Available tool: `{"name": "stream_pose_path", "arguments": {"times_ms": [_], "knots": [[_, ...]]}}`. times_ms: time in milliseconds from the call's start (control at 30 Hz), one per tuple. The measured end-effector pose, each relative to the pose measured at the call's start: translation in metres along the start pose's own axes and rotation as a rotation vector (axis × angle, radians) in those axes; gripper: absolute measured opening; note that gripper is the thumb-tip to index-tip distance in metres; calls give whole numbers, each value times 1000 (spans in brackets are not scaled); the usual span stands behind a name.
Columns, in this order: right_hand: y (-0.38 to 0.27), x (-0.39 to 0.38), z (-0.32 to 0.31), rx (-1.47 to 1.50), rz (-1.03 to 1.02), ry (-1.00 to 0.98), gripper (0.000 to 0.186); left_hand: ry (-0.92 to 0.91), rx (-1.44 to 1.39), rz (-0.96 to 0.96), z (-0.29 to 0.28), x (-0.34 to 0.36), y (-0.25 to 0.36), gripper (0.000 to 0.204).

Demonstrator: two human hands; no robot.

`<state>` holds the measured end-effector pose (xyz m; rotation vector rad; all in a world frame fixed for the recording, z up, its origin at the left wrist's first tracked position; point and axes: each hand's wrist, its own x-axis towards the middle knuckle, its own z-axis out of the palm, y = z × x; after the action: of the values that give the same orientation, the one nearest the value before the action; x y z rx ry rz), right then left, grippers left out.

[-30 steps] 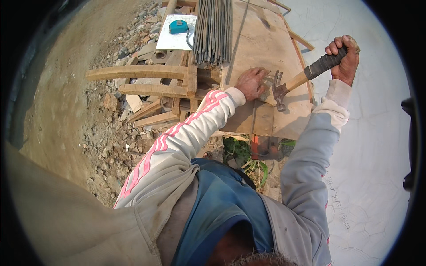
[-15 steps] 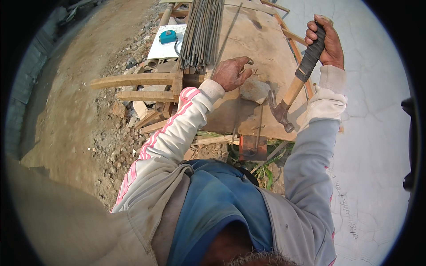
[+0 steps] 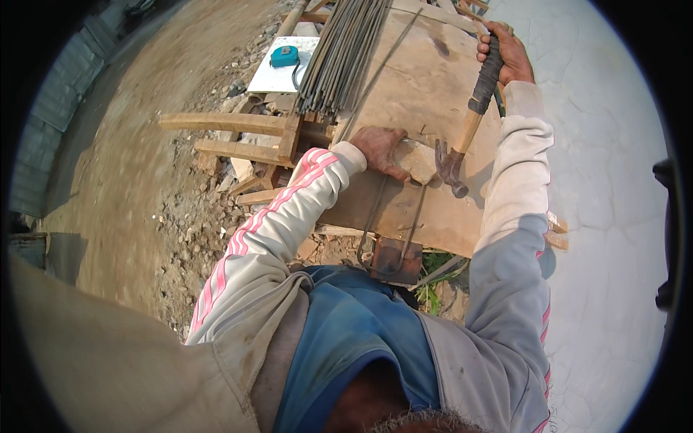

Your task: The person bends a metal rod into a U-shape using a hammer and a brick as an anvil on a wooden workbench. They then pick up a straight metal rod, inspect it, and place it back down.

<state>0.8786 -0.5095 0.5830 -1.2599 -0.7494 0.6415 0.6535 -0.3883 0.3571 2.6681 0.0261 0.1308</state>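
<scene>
My right hand (image 3: 511, 54) grips the black-wrapped handle of a claw hammer (image 3: 469, 133) at the upper right. The hammer's rusty head hangs down over a wooden board. My left hand (image 3: 381, 150) is closed on the left side of a flat, pale stone slab (image 3: 417, 160), thumb along its near edge and fingers at its far edge. The hammer head is just right of the stone. A bent thin steel rod (image 3: 413, 220) runs from beneath the stone towards me, past the board's near edge. Small nails or pegs (image 3: 424, 130) stand in the board beyond the stone.
A bundle of thin steel rods (image 3: 341, 61) lies on the board (image 3: 411, 83) at the far left. Beside it, a teal tape measure (image 3: 284, 56) rests on a white panel (image 3: 265, 78). Timber pieces (image 3: 224, 124) jut leftward over rubble. A rusty metal block (image 3: 397, 260) is near my waist.
My left hand has lowered onto the stone and taken hold of it. The hammer in my right hand has moved slightly left, and the whole view has shifted a little.
</scene>
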Motion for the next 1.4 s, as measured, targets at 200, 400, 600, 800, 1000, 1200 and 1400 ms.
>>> {"name": "stream_pose_path", "arguments": {"times_ms": [200, 400, 600, 800, 1000, 1200, 1400], "knots": [[36, 48, -25, 126, 29, -36, 23, 73, -68, -36, 7, 11, 3, 103], [103, 125, -48, 112, 224, 13, 29, 154, -154, -72, 10, 23, 2, 100], [152, 169, -51, 53, 362, 14, 30, 95, -149, -122, 2, 28, 2, 103], [165, 188, -41, -28, 344, -12, 31, 78, -200, -143, 2, 28, 0, 100], [152, 192, -26, 16, 258, -79, 30, 72, -195, -158, 0, 34, -2, 98], [145, 187, -31, 2, 201, -70, 28, 56, -177, -206, 0, 32, 6, 97], [145, 187, -28, -88, 168, 61, 19, 110, -165, -210, 9, 29, 8, 98]]}}
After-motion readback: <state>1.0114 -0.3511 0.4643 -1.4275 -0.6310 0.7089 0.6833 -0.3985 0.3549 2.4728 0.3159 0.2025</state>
